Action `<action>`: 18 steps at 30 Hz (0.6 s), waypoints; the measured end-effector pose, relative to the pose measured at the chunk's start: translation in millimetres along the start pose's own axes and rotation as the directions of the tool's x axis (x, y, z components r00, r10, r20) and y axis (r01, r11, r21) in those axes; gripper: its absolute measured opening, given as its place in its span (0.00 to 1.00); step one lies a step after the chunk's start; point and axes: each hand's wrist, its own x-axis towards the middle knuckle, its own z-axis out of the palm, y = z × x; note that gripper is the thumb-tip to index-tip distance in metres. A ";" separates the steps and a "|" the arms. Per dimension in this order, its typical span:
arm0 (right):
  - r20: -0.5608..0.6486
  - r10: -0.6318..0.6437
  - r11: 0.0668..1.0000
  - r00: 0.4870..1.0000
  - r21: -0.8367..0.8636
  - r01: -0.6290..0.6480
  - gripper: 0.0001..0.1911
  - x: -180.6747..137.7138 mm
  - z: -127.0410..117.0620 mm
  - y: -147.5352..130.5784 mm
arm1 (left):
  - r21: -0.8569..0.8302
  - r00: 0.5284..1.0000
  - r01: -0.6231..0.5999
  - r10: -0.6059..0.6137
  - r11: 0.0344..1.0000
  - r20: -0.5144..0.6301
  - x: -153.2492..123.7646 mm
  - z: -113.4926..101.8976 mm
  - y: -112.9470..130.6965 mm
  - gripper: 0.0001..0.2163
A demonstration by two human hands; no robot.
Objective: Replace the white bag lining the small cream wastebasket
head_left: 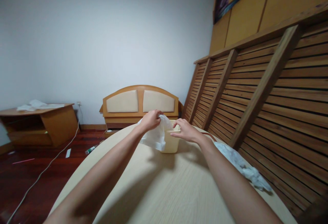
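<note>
A pale yellow bin (171, 144) stands upright on the light wooden table (164, 190). A thin white plastic bag (156, 137) hangs over the bin's left side, partly covering it. My left hand (151, 119) is closed on the upper edge of the bag, above the bin's left side. At the right of the rim, my right hand (186, 130) has its thumb and fingers apart around the bin's edge. Whether the right fingers press on the rim or on a bit of bag is hard to make out. The inside of the bin is hidden.
Crumpled whitish plastic (243, 166) lies along the table's right edge. A slatted wooden bed frame (256, 108) leans close by on the right. Beyond the table stands a headboard (140, 114). A low cabinet (56, 125) and a white cable (48, 169) are at left.
</note>
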 end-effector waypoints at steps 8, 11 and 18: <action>0.029 -0.050 0.998 0.998 0.039 0.049 0.06 -25.9 -9.4 -13.3 | 0.066 0.997 0.001 -0.007 0.998 0.082 -16.1 11.3 24.0 0.19; 0.044 -0.066 0.994 0.997 0.089 0.062 0.07 -35.7 -16.0 -25.7 | 0.095 0.992 -0.015 0.003 0.995 0.127 -22.7 10.4 33.1 0.18; 0.200 -0.080 0.985 0.977 0.166 0.046 0.08 -51.6 -33.9 -58.1 | 0.120 0.964 -0.081 0.048 0.989 0.261 -37.9 5.0 56.3 0.16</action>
